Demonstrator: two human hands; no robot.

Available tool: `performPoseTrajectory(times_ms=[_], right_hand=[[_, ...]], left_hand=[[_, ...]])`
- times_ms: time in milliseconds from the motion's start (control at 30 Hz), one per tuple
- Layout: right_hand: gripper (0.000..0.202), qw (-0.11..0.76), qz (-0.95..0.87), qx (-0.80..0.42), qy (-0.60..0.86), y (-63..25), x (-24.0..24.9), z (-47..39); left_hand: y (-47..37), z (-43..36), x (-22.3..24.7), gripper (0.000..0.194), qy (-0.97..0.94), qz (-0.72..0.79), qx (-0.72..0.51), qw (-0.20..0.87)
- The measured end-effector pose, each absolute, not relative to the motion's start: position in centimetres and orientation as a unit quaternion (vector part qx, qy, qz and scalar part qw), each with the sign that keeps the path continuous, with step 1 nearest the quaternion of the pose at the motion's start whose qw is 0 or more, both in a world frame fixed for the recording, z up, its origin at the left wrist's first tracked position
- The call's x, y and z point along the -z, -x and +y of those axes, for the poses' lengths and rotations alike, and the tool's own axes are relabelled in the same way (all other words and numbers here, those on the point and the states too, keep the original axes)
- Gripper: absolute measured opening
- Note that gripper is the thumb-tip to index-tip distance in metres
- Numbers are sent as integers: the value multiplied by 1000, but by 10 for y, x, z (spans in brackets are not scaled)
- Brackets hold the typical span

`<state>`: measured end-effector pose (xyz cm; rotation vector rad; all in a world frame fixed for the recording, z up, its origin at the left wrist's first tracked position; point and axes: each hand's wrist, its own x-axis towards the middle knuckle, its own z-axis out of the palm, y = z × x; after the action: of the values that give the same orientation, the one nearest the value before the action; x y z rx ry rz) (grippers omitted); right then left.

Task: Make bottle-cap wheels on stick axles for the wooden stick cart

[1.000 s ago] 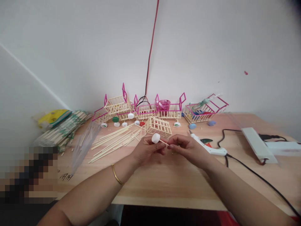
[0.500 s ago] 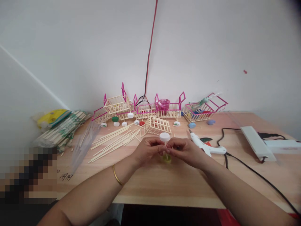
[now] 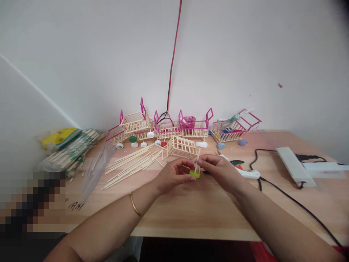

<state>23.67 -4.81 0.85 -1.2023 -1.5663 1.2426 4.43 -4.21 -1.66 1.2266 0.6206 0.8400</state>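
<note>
A yellow-green bottle cap (image 3: 194, 174) is at the lower end of a short wooden stick (image 3: 197, 162), held above the table in front of me. A white cap (image 3: 201, 144) appears at the stick's upper end, where it overlaps other white wheels behind. My left hand (image 3: 176, 173) has its thumb and fingers curled at the left side of the yellow-green cap. With thumb and fingertips, my right hand (image 3: 219, 171) pinches the stick just above that cap. Behind my hands lies an unpainted stick frame (image 3: 182, 146).
Small stick carts (image 3: 229, 131) with pink handles and bottle-cap wheels line the wall. Loose sticks (image 3: 133, 165) and bagged sticks (image 3: 71, 149) lie left. On the right are a white glue gun (image 3: 249, 174), its black cable and a white power strip (image 3: 296, 166).
The stick with its two caps has tilted, its upper end leaning away and right. My left hand has moved from the stick down to the yellow-green cap.
</note>
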Motion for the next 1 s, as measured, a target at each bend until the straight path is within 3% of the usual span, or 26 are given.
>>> performPoseTrajectory(times_ms=[367,667,1000], right_hand=[[34,398,-567,-554,462,-234,-3,-47],[30,403,-563,-581,429,-236,0,-46],[32,386,-584,-565,437,-236,-1,-47]], left_hand=[[-48,-49,13,29,-654,287,-393,579],[-44,-51,12,12,-775,288,-427,366],[-44,-51,8,12,-797,277,-417,337]])
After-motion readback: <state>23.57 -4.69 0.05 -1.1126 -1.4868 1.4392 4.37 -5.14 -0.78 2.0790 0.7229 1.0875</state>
